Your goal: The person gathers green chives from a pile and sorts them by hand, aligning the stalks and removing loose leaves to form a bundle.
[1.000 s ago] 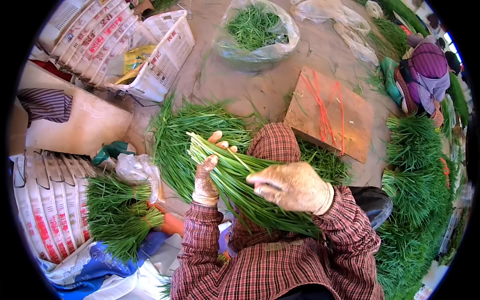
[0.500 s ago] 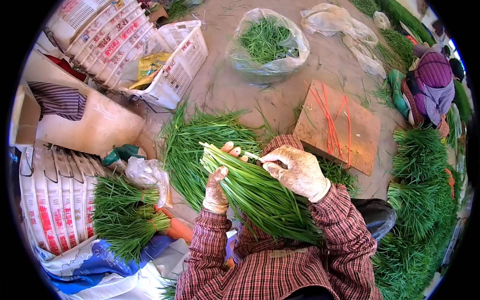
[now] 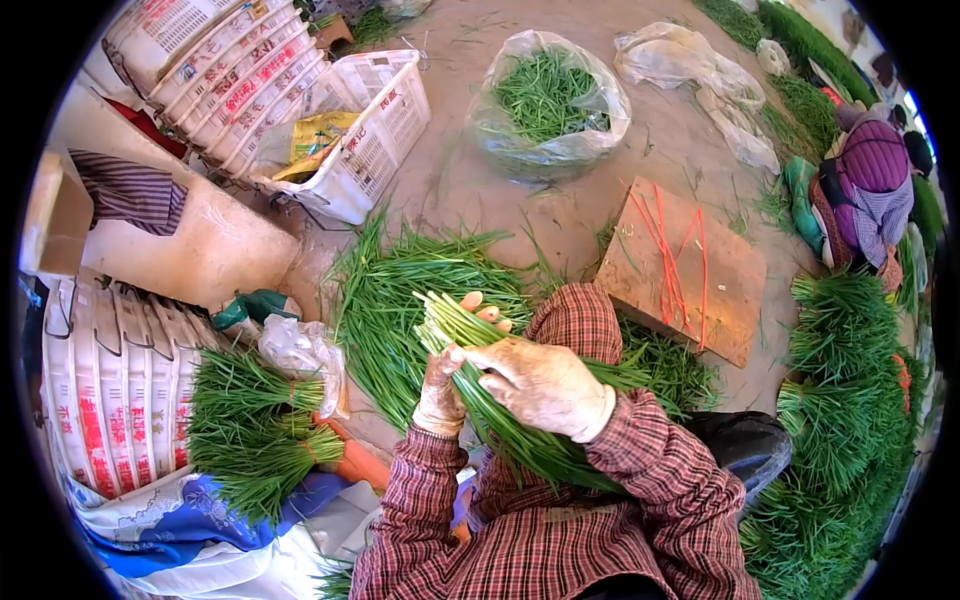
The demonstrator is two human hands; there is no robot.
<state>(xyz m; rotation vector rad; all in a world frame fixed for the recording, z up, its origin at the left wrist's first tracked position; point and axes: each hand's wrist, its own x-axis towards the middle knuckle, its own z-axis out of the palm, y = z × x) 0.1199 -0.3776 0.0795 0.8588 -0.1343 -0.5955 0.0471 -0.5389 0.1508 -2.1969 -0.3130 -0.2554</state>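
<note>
Over the loose greens (image 3: 380, 330), your L hand (image 3: 438, 395) wraps the bunch (image 3: 545, 455) near its pale ends, thumb opposite fingers, prob. to keep stalks together. R hand (image 3: 550, 385) lies across it, fingers part-curled near L thumb; can't tell if they're pinching a stalk. Board (image 3: 725, 290) w/ red strands (image 3: 668, 275) sits past your knee (image 3: 575, 320), prob. for easy reach.
</note>
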